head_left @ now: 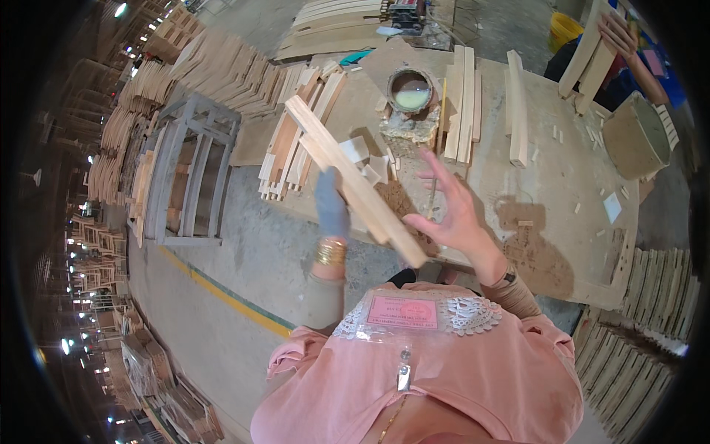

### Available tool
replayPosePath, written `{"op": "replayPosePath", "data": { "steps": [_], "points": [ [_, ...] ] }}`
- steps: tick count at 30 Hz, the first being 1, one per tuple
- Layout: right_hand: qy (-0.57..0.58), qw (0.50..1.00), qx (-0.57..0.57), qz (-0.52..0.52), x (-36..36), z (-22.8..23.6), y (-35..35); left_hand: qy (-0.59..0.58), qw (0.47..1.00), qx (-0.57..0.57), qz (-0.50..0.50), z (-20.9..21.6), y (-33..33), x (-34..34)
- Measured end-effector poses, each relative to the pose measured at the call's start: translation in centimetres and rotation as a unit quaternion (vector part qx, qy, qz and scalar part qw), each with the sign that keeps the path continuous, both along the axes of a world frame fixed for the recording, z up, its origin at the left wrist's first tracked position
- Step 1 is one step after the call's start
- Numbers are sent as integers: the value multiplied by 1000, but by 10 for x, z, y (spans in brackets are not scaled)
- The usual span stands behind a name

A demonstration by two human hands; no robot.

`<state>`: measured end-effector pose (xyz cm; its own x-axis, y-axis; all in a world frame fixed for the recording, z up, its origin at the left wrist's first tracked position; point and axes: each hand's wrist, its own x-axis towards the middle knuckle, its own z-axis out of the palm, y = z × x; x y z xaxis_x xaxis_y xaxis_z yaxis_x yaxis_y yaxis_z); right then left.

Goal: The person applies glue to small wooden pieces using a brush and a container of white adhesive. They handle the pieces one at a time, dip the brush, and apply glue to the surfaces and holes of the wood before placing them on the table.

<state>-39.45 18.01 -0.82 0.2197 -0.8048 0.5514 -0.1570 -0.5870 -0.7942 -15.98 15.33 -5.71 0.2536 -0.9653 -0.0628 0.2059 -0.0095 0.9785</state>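
Observation:
My left hand [332, 203], in a grey-blue glove, is closed around light wooden bars [355, 177]. A long bar lies over a second one beneath it, and both slant from upper left to lower right above the table edge. My bare right hand [456, 214] is just right of the bars' lower end, thumb and fingers spread apart. A thin stick-like thing [432, 194] shows between its thumb and fingers; whether it is held I cannot make out. Beyond the hands, a round pot [410, 92] with pale liquid stands on a crusted block [409, 130].
Wooden pieces [285, 159] lie stacked on the table's left; more bars [462, 103] lie right of the pot. Small dowels [556, 134] lie scattered near a bucket [636, 137]. Another person's hand [618, 35] holds wood at the far right. A grey rack [185, 177] stands left.

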Motion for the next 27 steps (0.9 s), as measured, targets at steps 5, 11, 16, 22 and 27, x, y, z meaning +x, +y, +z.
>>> {"op": "replayPosePath", "data": {
  "steps": [5, 11, 16, 22, 27],
  "points": [
    [-50, 997, 34, -47, -27, -13, -6, 15, 995, 73, 68, 13, -40, 48],
    [83, 992, 3, -95, -20, -24, 17, -213, 977, 8, -21, -3, -83, 69],
    [84, 990, 82, -80, 4, -37, 38, -418, 908, -18, -25, -28, -136, 88],
    [111, 975, 104, -162, 28, -50, 51, -690, 722, 23, -33, -56, -175, 90],
    [110, 960, 107, -236, 40, -60, 55, -679, 700, -142, -170, -70, -154, 65]
  ]
}}
